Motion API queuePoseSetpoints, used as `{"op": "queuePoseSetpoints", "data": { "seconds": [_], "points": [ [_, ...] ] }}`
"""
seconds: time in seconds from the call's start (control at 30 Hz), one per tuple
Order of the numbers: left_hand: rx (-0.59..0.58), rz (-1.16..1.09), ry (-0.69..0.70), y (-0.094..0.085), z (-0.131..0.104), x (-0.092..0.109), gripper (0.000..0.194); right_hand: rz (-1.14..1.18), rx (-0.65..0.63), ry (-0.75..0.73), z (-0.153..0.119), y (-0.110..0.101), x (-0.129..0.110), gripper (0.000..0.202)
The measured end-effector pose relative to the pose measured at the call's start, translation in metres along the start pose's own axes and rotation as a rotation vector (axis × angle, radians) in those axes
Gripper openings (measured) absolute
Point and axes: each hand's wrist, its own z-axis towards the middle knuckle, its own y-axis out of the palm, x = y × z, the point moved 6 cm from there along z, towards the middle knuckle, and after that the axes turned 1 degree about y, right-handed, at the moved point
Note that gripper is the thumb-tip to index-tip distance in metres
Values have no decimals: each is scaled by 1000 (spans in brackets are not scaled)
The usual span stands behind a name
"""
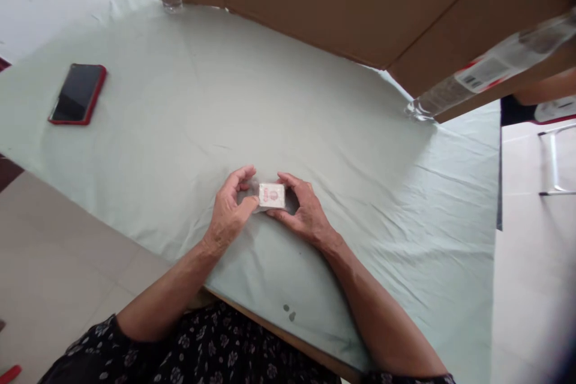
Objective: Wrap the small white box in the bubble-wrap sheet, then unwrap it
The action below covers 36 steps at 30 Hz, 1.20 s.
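A small white pack (272,195) with red printing on its face lies at the front of the cloth-covered table, between my two hands. Clear, thin wrapping seems to surround it. My left hand (229,209) grips the pack's left end, thumb on its edge and fingers curled behind. From the other side, my right hand (308,210) holds the right end, its thumb along the near edge and its index finger by the far corner. What is inside the pack cannot be seen.
A phone in a red case (77,95) lies at the table's left. Across the back stands a large cardboard box (306,0), with plastic bottles (472,77) at its edges. Part of another person's arm (546,87) shows at the right, near a metal-framed stool (555,162).
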Motion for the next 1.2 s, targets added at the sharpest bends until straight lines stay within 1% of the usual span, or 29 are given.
{"op": "queuePoseSetpoints", "data": {
  "seconds": [0.1, 0.17, 0.3, 0.37, 0.4, 0.47, 0.5, 0.63, 0.7, 0.77, 0.87, 1.0, 1.1, 1.2],
  "points": [
    [-35, 15, 6, 2, -2, 0, 56, -5, 7, -9, -1, -1, -1, 74],
    [-28, 18, 37, 1, -3, 2, 58, 1, 12, -25, -1, -1, -3, 76],
    [40, 3, 212, -3, -8, 18, 61, -1, -14, -58, -1, -1, -7, 77],
    [28, -29, 280, -3, -9, 23, 64, 9, -28, -84, -2, -2, -9, 77],
    [6, -50, 293, -1, -9, 24, 67, 22, -31, -97, -3, -2, -9, 77],
    [-43, -103, 283, 2, -7, 21, 72, 57, -21, -107, -4, -6, -9, 75],
    [-71, -135, 257, 3, -5, 18, 75, 72, 2, -101, -5, -9, -8, 71],
    [-155, -246, 84, 8, 6, -2, 90, 87, 148, -90, -5, -28, -7, 44],
    [-183, -250, 46, 9, 8, -8, 95, 81, 154, -144, -2, -34, -15, 33],
    [-199, -233, 53, 9, 9, -9, 94, 63, 111, -210, 3, -36, -24, 26],
    [-183, -167, 88, 7, 9, -7, 88, -35, 60, -268, 13, -37, -34, 17],
    [-117, 23, 165, 1, 9, 0, 79, -276, -30, -375, 24, -37, -48, 15],
    [-148, 126, 173, 3, 7, 1, 74, -475, -113, -478, 26, -32, -59, 14],
    [-191, 141, 200, 6, 6, 1, 70, -636, -100, -553, 25, -24, -66, 24]
  ]
}}
